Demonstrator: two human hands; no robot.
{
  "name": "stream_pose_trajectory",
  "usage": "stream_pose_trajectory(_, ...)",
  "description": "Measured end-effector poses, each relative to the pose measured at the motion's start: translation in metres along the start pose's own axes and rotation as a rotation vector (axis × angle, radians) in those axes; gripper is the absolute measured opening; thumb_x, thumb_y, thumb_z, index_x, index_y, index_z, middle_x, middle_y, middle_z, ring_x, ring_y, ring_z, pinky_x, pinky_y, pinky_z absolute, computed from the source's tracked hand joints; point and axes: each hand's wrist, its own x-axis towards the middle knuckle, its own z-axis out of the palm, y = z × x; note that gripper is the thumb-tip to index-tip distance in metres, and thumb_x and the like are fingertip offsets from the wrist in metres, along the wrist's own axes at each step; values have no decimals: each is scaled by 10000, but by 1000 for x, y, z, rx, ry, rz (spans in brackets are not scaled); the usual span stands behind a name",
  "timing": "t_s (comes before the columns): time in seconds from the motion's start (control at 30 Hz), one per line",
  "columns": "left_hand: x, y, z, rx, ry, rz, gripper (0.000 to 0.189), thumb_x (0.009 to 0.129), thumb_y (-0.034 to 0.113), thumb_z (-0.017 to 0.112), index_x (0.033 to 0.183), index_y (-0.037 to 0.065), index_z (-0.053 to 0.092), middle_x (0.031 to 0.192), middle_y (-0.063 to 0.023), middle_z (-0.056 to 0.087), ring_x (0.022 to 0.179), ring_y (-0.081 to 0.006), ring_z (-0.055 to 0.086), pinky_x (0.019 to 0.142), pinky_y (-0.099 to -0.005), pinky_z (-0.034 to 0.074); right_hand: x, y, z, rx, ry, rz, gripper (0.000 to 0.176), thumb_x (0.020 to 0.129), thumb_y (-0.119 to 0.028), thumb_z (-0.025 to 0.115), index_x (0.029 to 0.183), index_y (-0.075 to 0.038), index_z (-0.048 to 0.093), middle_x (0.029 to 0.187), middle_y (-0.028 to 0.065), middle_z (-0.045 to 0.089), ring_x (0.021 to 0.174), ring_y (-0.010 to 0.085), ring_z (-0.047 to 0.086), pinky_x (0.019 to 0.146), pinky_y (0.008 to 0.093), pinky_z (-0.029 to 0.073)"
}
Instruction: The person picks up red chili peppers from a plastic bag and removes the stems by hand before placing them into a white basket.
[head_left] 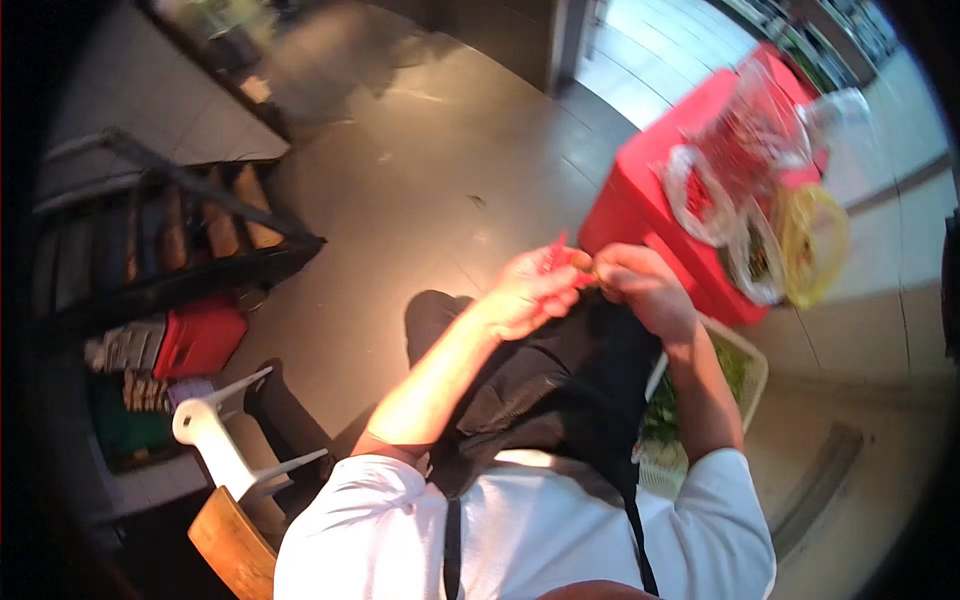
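Prob. chili (560, 256) — pinched btwn L hand (528, 292), R hand (648, 288)

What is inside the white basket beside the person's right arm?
Green leafy vegetables show inside the white basket. The right forearm and the black apron cover its near part, so anything lying there is hidden.

The left hand (530, 290) and right hand (645, 285) are meeting on a small piece (560, 255) over the lap. Just beyond them a box (640, 215) is bearing bowls (700, 195). A basket (745, 375) is holding greens (665, 410) at the right, and steps (170, 230) are standing well apart at the left.
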Motion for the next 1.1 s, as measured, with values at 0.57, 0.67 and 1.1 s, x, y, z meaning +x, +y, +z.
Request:
stream_pose_trajectory(0.57,3,-1,10,67,-224,67,450,939,164,628,1317,-6,452,967,-105,600,671,-102,535,549,-204,431,-12,-7,22,-526,281,-470,78,854,-18,657,913,32,663,812,84,658,708,102,595,637,243,481)
stream_pose_trajectory(0.67,5,-3,8,102,-206,108,436,943,178,622,1300,-9,455,950,-97,603,645,-96,520,535,-201,406,-10,-2,28,-424,311,-352,87,872,-12,642,943,37,647,831,78,677,720,83,607,646,234,496)
stream_pose_trajectory(1.1,6,-2,14,252,41,24,239,946,215,626,1040,8,553,683,-7,518,516,-60,422,479,-203,317,-7,1,11,-524,377,-340,57,875,-35,653,880,-6,605,713,-15,570,617,26,476,556,200,397)
